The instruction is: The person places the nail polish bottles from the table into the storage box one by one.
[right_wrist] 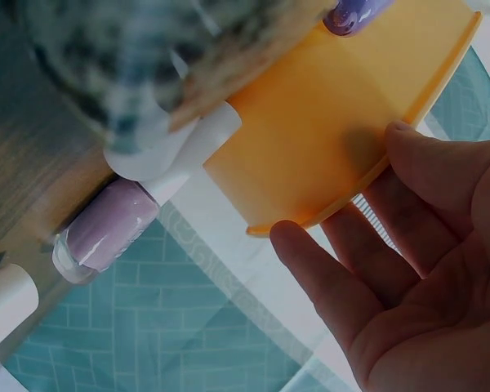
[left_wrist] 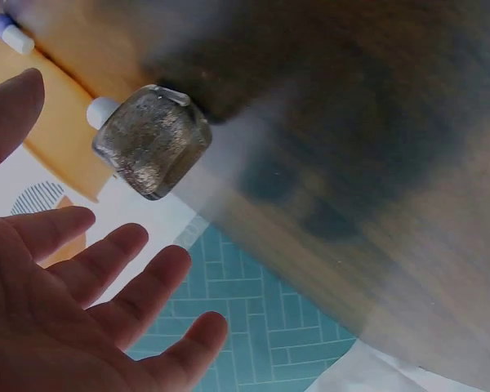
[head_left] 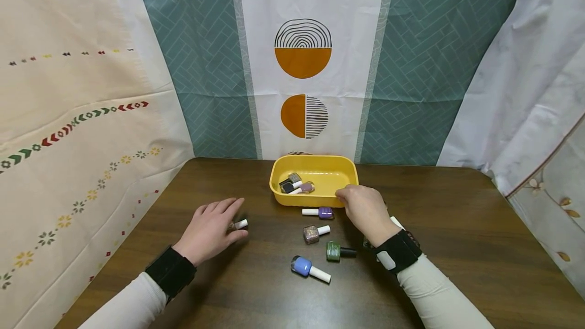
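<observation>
left hand (head_left: 211, 226) spread, half-hiding a glitter bottle (head_left: 239, 225). right hand (head_left: 364, 210) pinches the yellow bin (head_left: 311, 200) near the table's (head_left: 228, 179) back edge.

a dark brown wooden tabletop (head_left: 457, 227) has rounded far corners. behind its far edge hangs a teal and white cloth (head_left: 210, 65), brick-like lines on the teal, orange and black-lined circles down the white middle. on the left, a cream cloth (head_left: 68, 85) bears rows of small flowers; on the right, a white cloth (head_left: 516, 85) shows leafy sprigs.
</observation>
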A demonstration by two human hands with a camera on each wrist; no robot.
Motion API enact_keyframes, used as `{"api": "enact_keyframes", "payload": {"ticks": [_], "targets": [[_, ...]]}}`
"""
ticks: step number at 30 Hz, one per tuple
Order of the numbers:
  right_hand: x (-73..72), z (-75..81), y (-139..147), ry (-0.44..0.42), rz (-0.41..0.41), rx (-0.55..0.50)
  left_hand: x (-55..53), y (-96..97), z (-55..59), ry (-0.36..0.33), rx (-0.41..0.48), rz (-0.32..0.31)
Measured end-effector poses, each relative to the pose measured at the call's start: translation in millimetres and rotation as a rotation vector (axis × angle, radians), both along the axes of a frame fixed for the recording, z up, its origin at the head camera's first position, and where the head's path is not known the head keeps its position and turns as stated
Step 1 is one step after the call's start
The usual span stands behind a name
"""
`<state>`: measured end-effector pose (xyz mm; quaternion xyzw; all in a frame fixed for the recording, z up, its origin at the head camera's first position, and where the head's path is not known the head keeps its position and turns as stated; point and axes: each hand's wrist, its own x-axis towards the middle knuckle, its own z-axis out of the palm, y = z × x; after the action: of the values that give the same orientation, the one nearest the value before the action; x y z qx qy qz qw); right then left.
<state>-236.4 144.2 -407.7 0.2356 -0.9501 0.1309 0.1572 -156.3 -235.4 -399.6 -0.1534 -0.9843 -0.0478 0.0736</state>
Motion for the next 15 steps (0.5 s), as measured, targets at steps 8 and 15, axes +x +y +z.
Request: {"api": "enact_keyframes", "payload": {"ticks": [8,15], "targets": [[-0.3,-0.5,0.9,0.007,0.001,0.0,4.0,-4.1,-4.1,0.004,-0.005,-0.011],[-0.7,-1.1,0.3,0.014,0.001,0.0,7.5,-6.6,-7.8,0.035,-0.027,-0.027]]}}
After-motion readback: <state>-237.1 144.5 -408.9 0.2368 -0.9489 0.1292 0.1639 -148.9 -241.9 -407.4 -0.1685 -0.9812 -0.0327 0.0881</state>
